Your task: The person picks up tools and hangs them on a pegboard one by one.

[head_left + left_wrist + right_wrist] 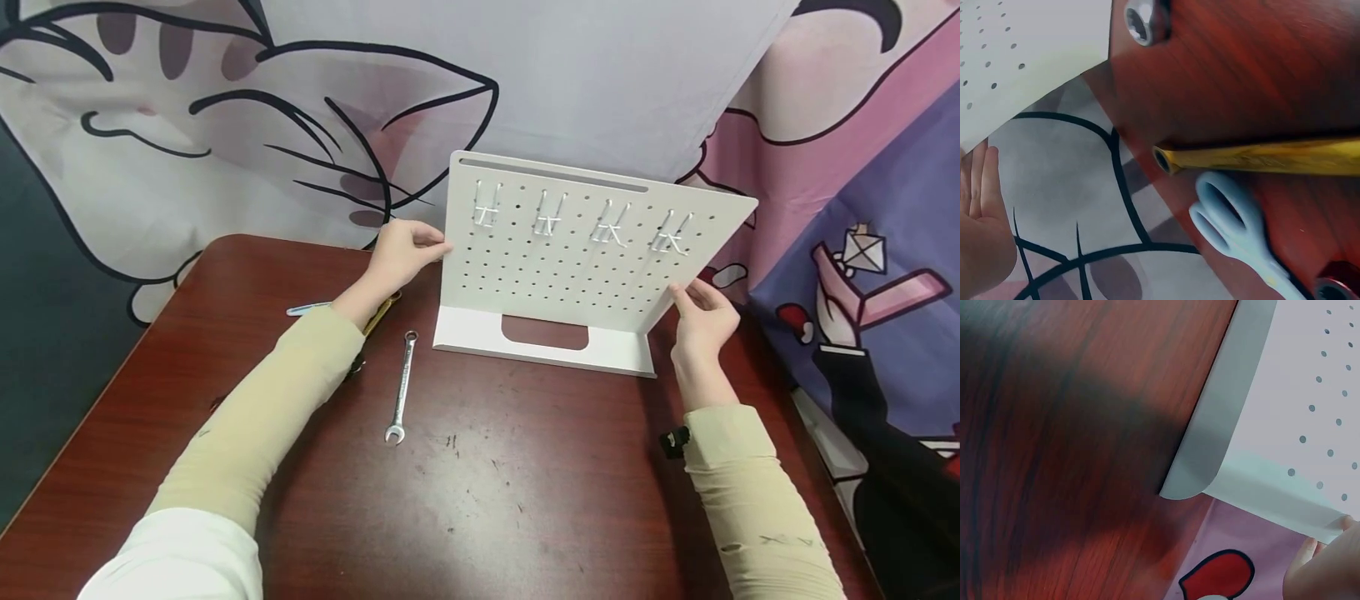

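Observation:
A white pegboard point(555, 268) leans back on its flat base, which has a wide cut-out, on the brown table. Several white wire hooks point(547, 223) hang in a row near its top. My left hand point(399, 254) pinches the board's left edge between thumb and fingers. Lower down on the opposite side, my right hand point(703, 321) holds the right edge, thumb on the front face and fingers behind. In the right wrist view, that hand point(1329, 569) shows at the board's side point(1272, 509). A silver combination wrench point(402, 387) lies left of the base.
A yellow tube-like tool point(1260, 156) and light blue scissors point(1235, 219) lie on the table beneath my left forearm. A dark red ring-shaped thing point(1335, 287) is partly visible beside them. Behind the table point(480, 500) hangs a printed cartoon cloth point(600, 83).

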`<state>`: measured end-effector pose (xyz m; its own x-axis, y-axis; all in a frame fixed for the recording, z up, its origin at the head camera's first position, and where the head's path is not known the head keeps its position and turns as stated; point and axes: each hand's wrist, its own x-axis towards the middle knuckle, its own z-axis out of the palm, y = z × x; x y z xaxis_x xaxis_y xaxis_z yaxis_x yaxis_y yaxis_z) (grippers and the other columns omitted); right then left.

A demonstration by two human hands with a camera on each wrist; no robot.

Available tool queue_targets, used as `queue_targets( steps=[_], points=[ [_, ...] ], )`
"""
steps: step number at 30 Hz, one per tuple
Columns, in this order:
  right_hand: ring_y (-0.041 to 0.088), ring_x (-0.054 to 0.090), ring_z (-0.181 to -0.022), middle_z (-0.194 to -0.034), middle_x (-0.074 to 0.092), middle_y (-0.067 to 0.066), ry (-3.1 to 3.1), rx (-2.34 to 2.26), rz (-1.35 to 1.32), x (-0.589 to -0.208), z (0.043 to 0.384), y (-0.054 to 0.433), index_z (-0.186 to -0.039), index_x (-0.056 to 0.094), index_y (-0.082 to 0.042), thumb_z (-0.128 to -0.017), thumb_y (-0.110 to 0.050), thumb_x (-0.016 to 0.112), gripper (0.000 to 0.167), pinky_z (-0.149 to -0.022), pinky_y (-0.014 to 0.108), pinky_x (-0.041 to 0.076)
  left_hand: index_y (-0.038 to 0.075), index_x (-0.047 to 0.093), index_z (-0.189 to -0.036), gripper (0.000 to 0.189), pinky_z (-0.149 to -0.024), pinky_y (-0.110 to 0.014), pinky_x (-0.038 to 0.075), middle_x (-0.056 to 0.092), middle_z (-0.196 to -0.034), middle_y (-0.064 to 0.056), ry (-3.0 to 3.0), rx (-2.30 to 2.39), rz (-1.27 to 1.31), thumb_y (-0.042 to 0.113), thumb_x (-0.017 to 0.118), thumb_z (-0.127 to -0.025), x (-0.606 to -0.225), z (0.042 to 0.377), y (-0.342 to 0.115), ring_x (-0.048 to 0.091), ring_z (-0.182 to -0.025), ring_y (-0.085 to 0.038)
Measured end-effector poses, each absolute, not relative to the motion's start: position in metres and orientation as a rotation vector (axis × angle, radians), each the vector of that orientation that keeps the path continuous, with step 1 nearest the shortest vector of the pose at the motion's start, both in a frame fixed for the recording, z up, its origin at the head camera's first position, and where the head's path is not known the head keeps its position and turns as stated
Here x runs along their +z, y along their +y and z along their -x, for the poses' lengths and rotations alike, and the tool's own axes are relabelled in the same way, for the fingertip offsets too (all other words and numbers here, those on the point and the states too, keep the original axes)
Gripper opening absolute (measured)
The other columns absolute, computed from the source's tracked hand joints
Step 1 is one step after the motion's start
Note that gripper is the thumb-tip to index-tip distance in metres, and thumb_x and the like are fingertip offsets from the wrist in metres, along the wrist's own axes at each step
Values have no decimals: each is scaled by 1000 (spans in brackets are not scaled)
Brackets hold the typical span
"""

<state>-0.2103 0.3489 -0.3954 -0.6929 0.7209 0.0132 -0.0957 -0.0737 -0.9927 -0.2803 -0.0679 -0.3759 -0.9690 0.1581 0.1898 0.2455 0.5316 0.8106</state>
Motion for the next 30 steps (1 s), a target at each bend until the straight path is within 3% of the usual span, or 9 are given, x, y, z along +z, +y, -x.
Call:
queue_targets(
  steps=[17, 25, 30],
  points=[
    [4, 66, -80, -78, 72, -12, -1752, 1777, 620, -395, 213, 341, -100, 83, -9, -86, 5, 83, 21, -79, 14, 55, -5, 78, -115, 26, -97, -48, 62, 79, -117, -24, -2670, -1449, 336, 16, 77, -99, -375, 270, -89, 77, -112, -37],
    [8, 71, -86, -89, 77, -6, -1655, 1741, 413, -376, 215, 356, -113, 81, -2, -84, 7, 83, 30, -81, 15, 59, -5, 78, -115, 25, -97, -49, 62, 78, -117, -23, -2663, -1467, 332, 14, 77, -99, -376, 270, -88, 77, -112, -36],
    [8, 73, -97, -102, 78, -4, -1724, 1589, 343, -353, 218, 359, -118, 80, -6, -84, 2, 85, 36, -93, 17, 58, -5, 78, -116, 25, -96, -48, 62, 78, -118, -23, -2664, -1466, 332, 15, 76, -99, -376, 269, -89, 76, -112, -36]
  ],
)
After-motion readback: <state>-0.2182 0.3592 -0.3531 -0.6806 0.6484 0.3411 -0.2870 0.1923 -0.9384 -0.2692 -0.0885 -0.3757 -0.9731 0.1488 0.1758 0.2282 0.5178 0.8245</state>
